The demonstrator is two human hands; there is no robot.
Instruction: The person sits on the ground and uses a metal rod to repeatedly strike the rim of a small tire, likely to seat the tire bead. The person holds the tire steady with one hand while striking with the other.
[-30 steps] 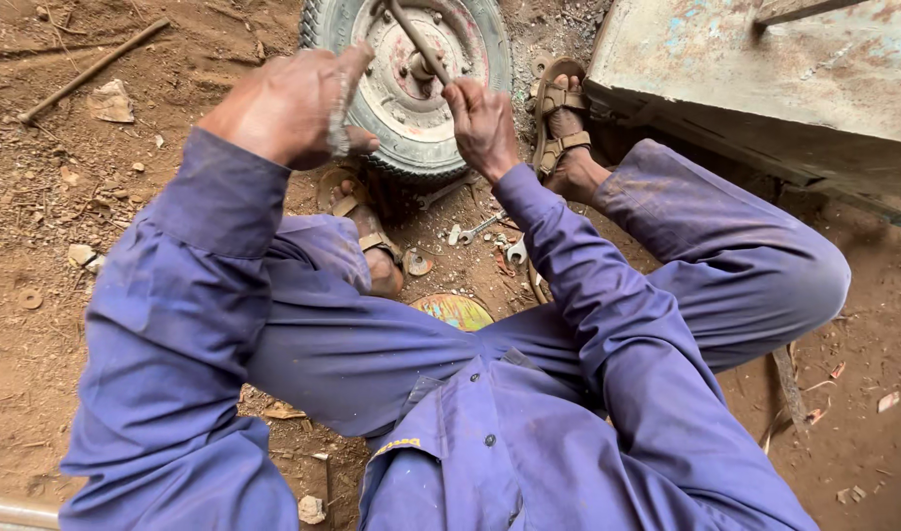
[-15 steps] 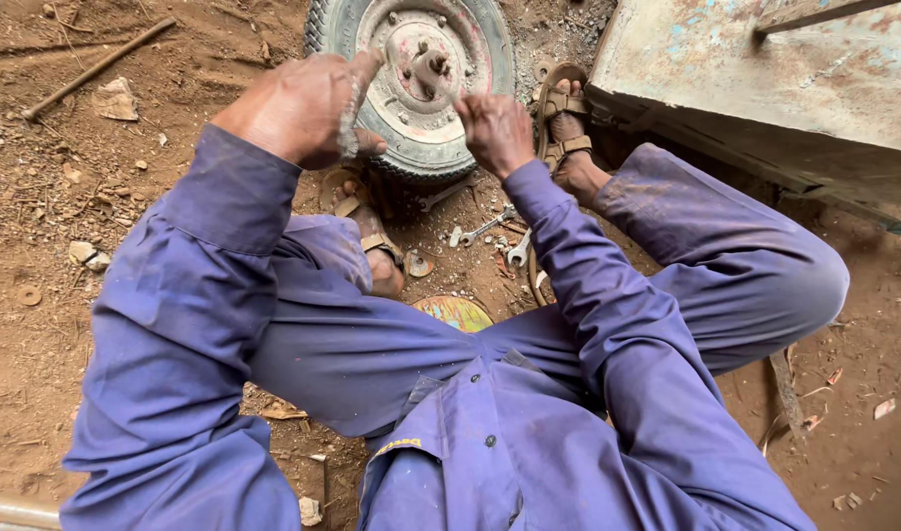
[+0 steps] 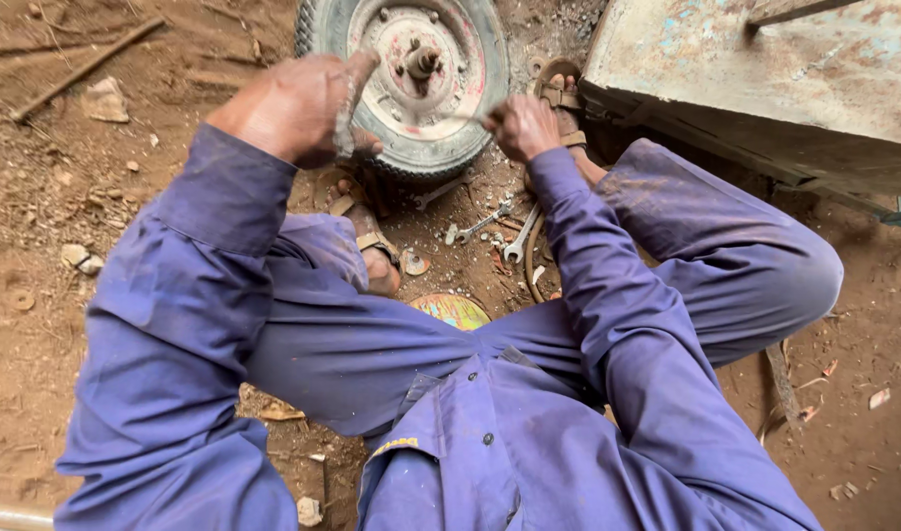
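While the left hand (image 3: pixel 298 106) grips a grey rod (image 3: pixel 349 108) at upper centre, the right hand (image 3: pixel 521 126) pinches a thin tool (image 3: pixel 450 116) against the wheel (image 3: pixel 411 84)

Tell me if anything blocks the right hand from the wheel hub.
Nothing visible does. The right hand holds a thin rod pointing at the hub of the wheel. The left hand is raised off to the side, clear of that line.

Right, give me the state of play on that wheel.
Done: the wheel lies flat on the dirt with its hub stud exposed, and wrenches lie loose nearby. In hand: the left hand grips a pale tool above the tyre; the right hand holds a thin rod toward the hub. Left: the tyre remains on the rim.
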